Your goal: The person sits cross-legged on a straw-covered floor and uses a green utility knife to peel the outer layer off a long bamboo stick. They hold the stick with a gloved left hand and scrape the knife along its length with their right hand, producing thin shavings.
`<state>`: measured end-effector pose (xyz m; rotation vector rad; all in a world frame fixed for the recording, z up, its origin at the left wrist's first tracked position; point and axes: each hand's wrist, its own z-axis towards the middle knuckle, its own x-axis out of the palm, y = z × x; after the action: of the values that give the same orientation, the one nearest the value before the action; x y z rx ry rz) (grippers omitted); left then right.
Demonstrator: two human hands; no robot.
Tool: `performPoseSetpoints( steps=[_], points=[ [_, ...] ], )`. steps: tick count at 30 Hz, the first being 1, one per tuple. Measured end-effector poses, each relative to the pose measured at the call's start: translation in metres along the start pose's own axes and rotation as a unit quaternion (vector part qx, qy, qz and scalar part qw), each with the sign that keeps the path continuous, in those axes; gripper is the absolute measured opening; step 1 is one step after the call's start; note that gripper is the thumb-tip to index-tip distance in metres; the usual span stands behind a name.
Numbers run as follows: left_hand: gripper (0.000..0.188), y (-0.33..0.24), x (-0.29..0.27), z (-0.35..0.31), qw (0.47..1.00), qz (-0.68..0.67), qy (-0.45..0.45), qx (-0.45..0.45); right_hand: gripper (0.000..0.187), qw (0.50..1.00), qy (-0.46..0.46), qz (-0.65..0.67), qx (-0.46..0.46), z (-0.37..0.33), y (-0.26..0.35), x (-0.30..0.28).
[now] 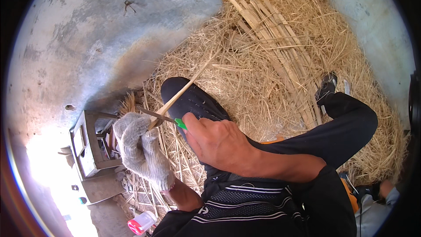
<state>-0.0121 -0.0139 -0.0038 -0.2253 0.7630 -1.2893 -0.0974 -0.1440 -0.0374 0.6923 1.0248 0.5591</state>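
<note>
My left hand (142, 149), in a pale knitted work glove, is closed around the lower end of a long, thin wooden strip (189, 83). From the glove the strip slants up and away to the right, passing over my left knee. In my bare right hand (221, 142) is a knife with a green handle (180, 123), gripped in a closed fist. Its dark blade (158, 116) lies across the strip close to the glove, touching or nearly touching it. The part of the strip inside the glove is hidden.
Pale shavings (254, 92) cover the floor around my bent legs. A bundle of split strips (280, 39) lies ahead on the right. At left are a wooden frame (90, 147) and a jar with a red lid (142, 222). Another person's leg (375, 215) shows lower right.
</note>
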Motion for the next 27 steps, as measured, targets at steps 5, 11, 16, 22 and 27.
performPoseSetpoints(
  steps=[5,11,16,22,27],
  points=[
    [0.016,-0.003,0.0,-0.001,1.0,0.013,0.008,0.001,0.016,0.993,-0.076,-0.087,-0.034,-0.002,-0.012,0.02],
    [0.019,-0.005,0.003,-0.001,0.999,-0.034,0.013,-0.018,0.016,0.985,-0.114,-0.128,-0.025,-0.002,-0.03,0.034],
    [0.014,-0.014,0.014,0.003,0.997,-0.07,0.0,-0.014,0.017,0.979,-0.096,-0.166,0.069,-0.02,-0.06,0.023],
    [0.012,-0.015,0.018,-0.003,0.988,-0.148,0.034,-0.014,0.028,0.987,-0.056,-0.112,0.102,-0.04,-0.058,0.003],
    [0.018,-0.022,0.016,-0.009,0.988,-0.142,0.052,-0.018,0.025,0.992,-0.006,0.078,0.099,-0.041,-0.034,-0.038]
  ],
)
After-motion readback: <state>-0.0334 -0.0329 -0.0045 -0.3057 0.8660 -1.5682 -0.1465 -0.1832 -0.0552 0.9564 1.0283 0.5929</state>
